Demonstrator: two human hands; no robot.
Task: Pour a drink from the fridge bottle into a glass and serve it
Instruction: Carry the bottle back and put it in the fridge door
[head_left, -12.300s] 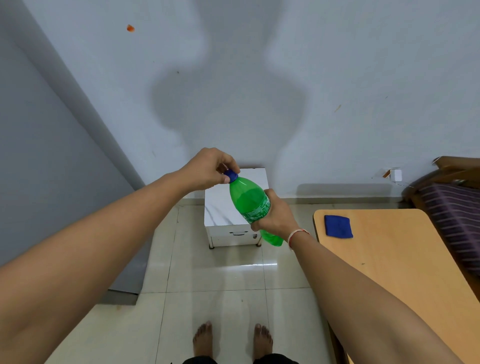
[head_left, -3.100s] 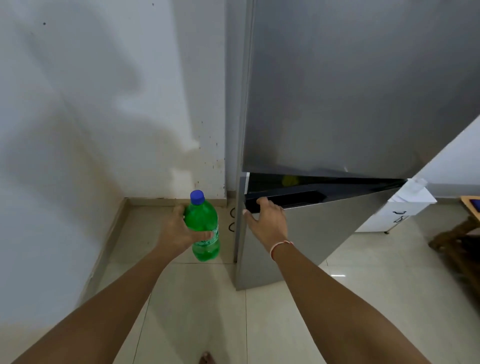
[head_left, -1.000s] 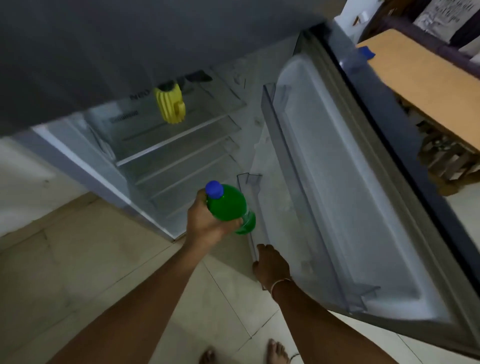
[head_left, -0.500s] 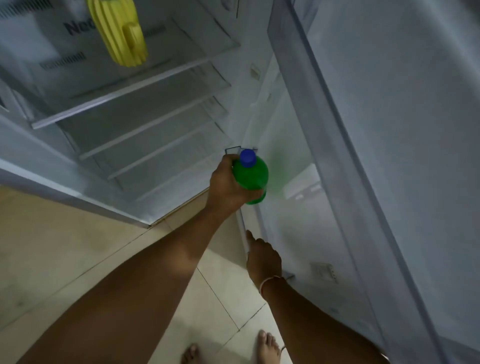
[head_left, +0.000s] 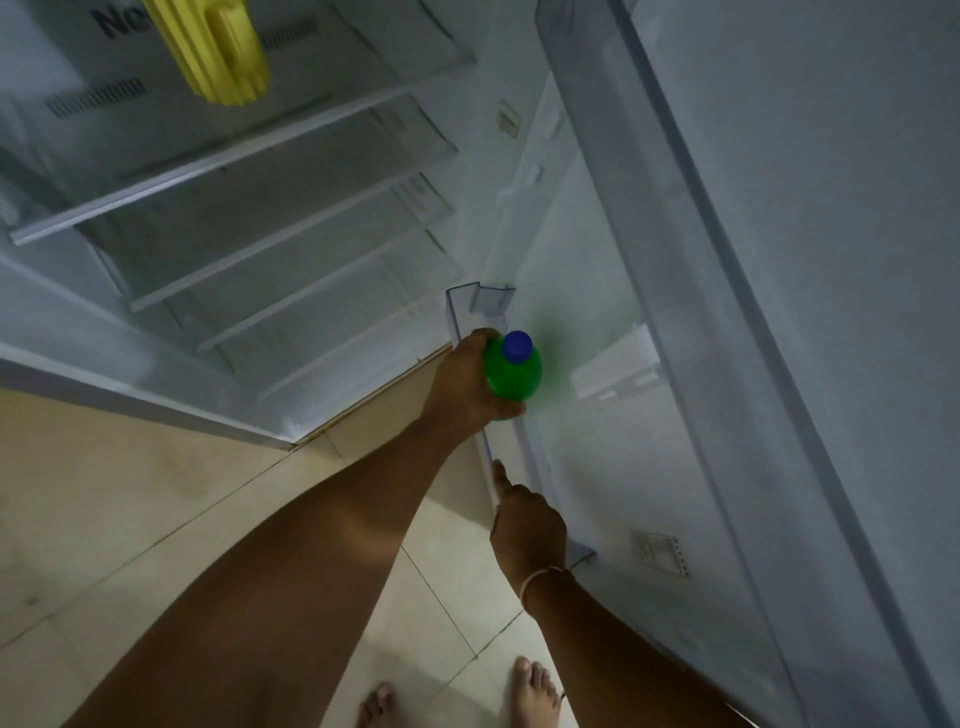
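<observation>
A green bottle with a blue cap stands upright, seen from above, inside the clear door bin at the bottom of the open fridge door. My left hand is wrapped around the bottle's left side. My right hand rests on the front rail of the same bin, closer to me, with its thumb stretched along the rail; its fingers are hidden behind the rail. No glass is in view.
The fridge interior has several bare glass shelves. A yellow ribbed container sits on the top shelf. A tiled floor lies below, with my bare feet at the bottom edge.
My left hand has carried the bottle right and down into the door bin. My right hand has stayed on the bin's rail. The view has come closer to the door.
</observation>
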